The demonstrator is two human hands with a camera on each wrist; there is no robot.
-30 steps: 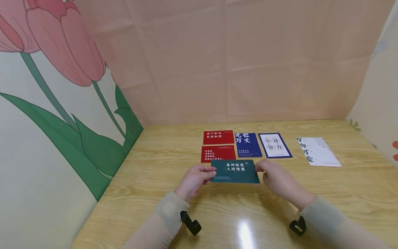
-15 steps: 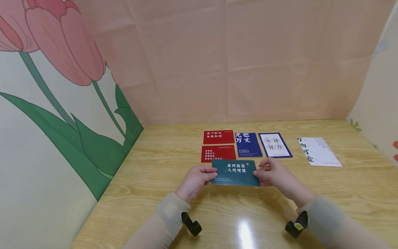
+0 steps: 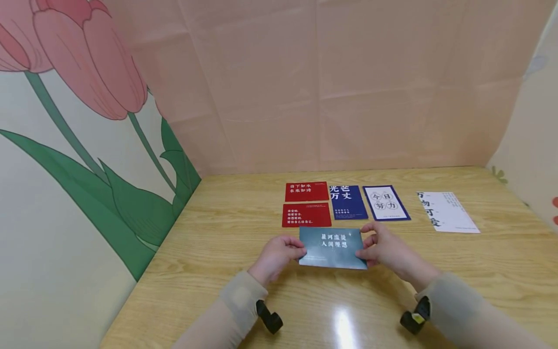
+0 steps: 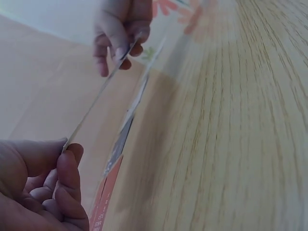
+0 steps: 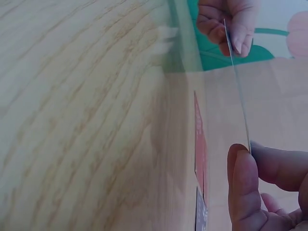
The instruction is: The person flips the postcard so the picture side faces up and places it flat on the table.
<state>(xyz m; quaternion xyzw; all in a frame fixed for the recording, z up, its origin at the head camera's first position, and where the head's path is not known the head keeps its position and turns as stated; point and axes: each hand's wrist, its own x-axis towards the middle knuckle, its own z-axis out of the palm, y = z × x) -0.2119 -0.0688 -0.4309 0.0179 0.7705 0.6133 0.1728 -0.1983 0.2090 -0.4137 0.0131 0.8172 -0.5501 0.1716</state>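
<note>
A dark green card (image 3: 333, 249) with white lettering is held above the table between both hands. My left hand (image 3: 279, 257) pinches its left edge between thumb and fingers. At the card's right edge my right hand (image 3: 390, 249) pinches with the thumb on the front face. Both wrist views show the card edge-on, a thin line (image 4: 96, 98) in the left one and a slim strip (image 5: 242, 98) in the right one, raised off the wood. Just beyond it lie two red cards, the nearer red card (image 3: 320, 209) and the farther red card (image 3: 301, 198).
Right of the red cards lie a blue card (image 3: 348, 206) and a white card with a blue border (image 3: 388, 211). Farther right is a white card (image 3: 455, 211) with dark lettering. The wooden table (image 3: 209, 242) meets a pink cloth backdrop (image 3: 348, 97) and a tulip-painted wall (image 3: 65, 194).
The green card has come slightly nearer to the body and tilted, its face catching more light. My right hand has changed its grip, the thumb now on the front.
</note>
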